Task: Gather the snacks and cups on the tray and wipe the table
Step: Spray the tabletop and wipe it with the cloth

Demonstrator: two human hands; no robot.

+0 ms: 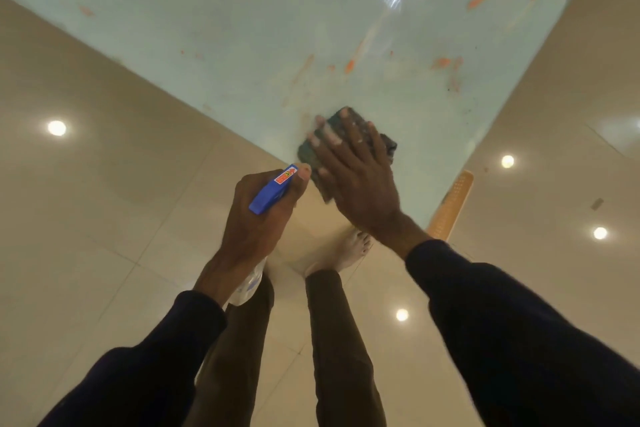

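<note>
The pale green, glossy glass table [242,28] is streaked with orange smears [349,66] from its centre toward two o'clock. At its six o'clock corner lies a dark teal, mottled, folded cloth [388,146]. The right hand [360,180] presses flat on it with its fingers straight and spread. At eight o'clock from the cloth, the left hand [256,222] curls tightly round a clear plastic spray bottle with a blue angular head [270,194]. An orange perforated plastic strip [450,204] sits at four o'clock, over shiny beige floor tiles [86,218].
</note>
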